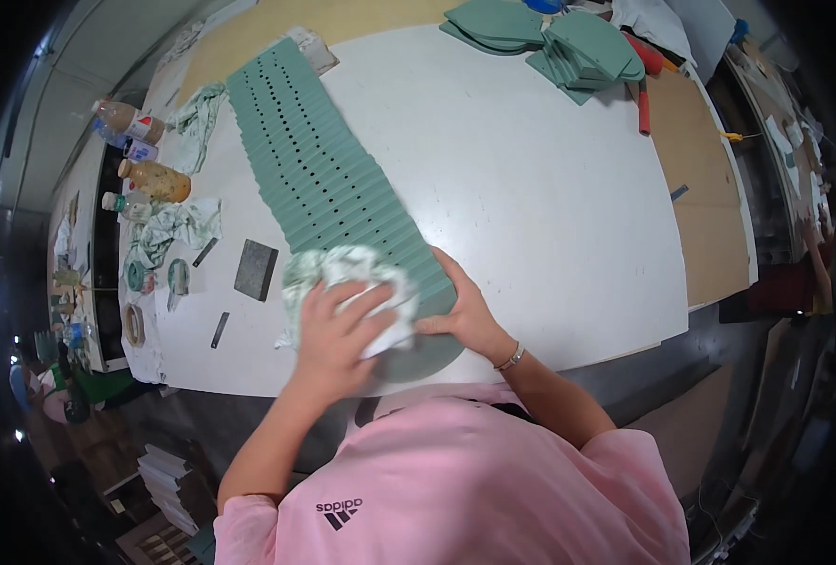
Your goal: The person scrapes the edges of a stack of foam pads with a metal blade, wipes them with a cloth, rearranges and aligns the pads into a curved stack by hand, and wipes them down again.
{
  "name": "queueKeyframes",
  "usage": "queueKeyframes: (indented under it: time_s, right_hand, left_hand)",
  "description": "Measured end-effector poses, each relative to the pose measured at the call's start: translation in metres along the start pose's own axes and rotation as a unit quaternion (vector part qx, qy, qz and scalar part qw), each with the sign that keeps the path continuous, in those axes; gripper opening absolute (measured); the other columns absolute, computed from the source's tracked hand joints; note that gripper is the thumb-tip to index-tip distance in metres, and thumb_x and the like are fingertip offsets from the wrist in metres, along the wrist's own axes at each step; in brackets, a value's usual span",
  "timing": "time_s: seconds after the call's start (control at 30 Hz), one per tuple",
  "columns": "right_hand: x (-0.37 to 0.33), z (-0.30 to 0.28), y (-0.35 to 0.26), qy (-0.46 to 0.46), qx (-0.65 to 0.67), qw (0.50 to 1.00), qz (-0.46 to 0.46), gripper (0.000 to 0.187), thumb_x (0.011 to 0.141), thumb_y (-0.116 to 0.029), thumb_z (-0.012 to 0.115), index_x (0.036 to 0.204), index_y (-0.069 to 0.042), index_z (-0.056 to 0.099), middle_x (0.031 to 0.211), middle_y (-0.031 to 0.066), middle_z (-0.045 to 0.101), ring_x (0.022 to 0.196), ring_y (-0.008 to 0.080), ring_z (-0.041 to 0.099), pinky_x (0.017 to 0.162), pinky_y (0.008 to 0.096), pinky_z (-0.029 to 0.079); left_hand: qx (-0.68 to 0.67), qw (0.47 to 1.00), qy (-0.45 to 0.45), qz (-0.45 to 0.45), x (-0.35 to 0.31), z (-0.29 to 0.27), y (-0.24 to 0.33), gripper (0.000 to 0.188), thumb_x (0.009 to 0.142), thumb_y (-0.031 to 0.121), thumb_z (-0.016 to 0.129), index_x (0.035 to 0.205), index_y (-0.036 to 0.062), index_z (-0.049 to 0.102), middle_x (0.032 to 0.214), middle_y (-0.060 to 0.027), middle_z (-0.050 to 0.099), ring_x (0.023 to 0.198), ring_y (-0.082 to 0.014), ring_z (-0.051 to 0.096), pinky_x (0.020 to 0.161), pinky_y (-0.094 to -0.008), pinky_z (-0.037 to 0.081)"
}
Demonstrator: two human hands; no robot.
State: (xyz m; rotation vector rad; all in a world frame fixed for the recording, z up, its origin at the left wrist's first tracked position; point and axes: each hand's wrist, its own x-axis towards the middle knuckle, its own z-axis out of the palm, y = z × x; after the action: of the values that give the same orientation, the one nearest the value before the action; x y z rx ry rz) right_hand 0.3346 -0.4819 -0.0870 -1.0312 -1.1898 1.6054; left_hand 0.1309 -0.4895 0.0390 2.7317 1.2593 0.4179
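A long fanned row of overlapping green sheets (319, 155), dotted with lines of dark holes, runs from the far left of the white table down to me. Its near end is a smooth, rounded green piece (437, 355). My left hand (338, 334) presses a crumpled white-and-green cloth (352, 268) onto this near end, its fingers curled over the fabric. At the right edge, my right hand (465, 315) grips the nearest green sheet, thumb on top and fingers along the side. The cloth and left hand hide part of the sheets beneath.
On the white table (550, 217), a dark rectangular block (256, 270), tape rolls (134, 326), bottles (159, 181) and stained rags (178, 226) lie left. Stacked green rounded pieces (592, 47) and a red-handled tool (644, 108) sit far right. Brown board (705, 179) borders the right side.
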Motion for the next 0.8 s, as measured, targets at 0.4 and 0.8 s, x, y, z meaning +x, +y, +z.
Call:
queueKeyframes:
  time_s: [0.4, 0.8]
  right_hand:
    - [0.001, -0.003, -0.015, -0.015, -0.002, 1.000, 0.022, 0.108, 0.065, -0.014, 0.088, 0.152, 0.000, 0.026, 0.148, 0.0170, 0.042, 0.138, 0.0265, 0.039, 0.114, 0.0364, 0.031]
    - [0.001, -0.004, -0.007, -0.029, -0.028, 0.999, 0.014, 0.106, 0.068, -0.005, 0.084, 0.154, -0.002, 0.022, 0.151, 0.0125, 0.039, 0.140, 0.0222, 0.036, 0.115, 0.0357, 0.028]
  left_hand:
    - [-0.222, 0.929, 0.205, -0.212, -0.001, -0.038, -0.053, 0.041, 0.064, -0.011, 0.066, 0.103, 0.0025, 0.069, 0.111, -0.0146, 0.069, 0.102, -0.0253, 0.066, 0.089, -0.0335, 0.050]
    - [-0.097, 0.936, 0.243, -0.235, 0.038, -0.002, -0.052, 0.043, 0.072, -0.006, 0.070, 0.114, 0.0041, 0.065, 0.108, -0.0125, 0.067, 0.093, -0.0288, 0.065, 0.085, -0.0342, 0.051]
